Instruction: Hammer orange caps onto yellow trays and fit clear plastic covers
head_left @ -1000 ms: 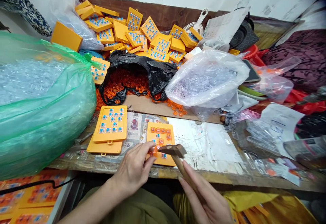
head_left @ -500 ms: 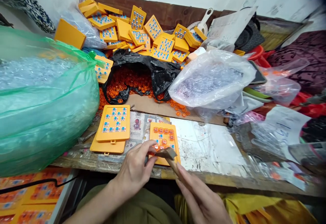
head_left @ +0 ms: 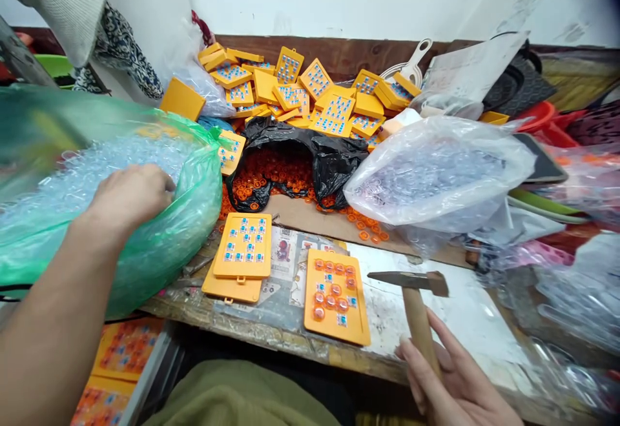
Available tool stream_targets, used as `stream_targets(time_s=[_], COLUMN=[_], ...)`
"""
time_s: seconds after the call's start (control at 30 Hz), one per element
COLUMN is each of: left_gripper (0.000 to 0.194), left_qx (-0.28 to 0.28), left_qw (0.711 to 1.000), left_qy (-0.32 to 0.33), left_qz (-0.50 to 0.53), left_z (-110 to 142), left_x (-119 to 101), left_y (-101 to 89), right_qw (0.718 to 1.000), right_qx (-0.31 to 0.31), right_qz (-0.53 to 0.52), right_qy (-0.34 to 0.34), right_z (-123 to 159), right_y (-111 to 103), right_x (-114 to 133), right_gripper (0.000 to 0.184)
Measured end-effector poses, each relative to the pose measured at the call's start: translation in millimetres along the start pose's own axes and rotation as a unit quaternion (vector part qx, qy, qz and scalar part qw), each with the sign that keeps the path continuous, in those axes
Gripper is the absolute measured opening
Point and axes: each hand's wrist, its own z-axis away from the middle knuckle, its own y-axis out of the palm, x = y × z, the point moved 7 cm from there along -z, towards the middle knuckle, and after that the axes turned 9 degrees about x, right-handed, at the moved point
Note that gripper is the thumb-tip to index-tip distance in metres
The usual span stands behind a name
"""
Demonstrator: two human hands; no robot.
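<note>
At the left of the frame, our left hand (head_left: 130, 197) reaches into one green bag (head_left: 201, 216), fingers curled, contents unclear to us. Lower right, our right hand (head_left: 455, 377) closes around one hammer (head_left: 416, 313). At lower centre we have one yellow panel (head_left: 330, 317) with ten orange caps (head_left: 336, 290) and four bare blue switches (head_left: 341, 320), beside two stacked panels (head_left: 228, 271).

Bare hands (head_left: 133, 195) (head_left: 455, 381), bare left forearm (head_left: 72, 297), creased olive-green lap clothing (head_left: 242, 395)
</note>
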Motion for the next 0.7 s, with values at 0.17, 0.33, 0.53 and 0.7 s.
stream_targets(time_s=[0.17, 0.33, 0.53, 0.7], left_gripper=[0.023, 0.029, 0.013, 0.017], left_qx=[-0.092, -0.178, -0.069, -0.077], left_qw=[0.994, 0.981, 0.914, 0.913], left_qy=[0.049, -0.064, 0.235, 0.234], left_qz=[-0.031, 0.05, 0.323, 0.324], left_z=[17, 36, 78, 101], left_x=[-16, -79, -244, -276], left_y=[-8.7, -56.5, -2.1, 27.9], right_qw=[1.0, 0.997, 0.965, 0.964], right_qx=[0.004, 0.008, 0.134, 0.14], right_qz=[-0.016, -0.074, -0.224, -0.227], right_qy=[-0.002, -0.004, 0.037, -0.007], right_z=[0, 3, 8, 5], right_y=[2, 13, 66, 80], right_x=[-8, 5, 19, 16], right_gripper=[0.072, 0.07, 0.078, 0.075])
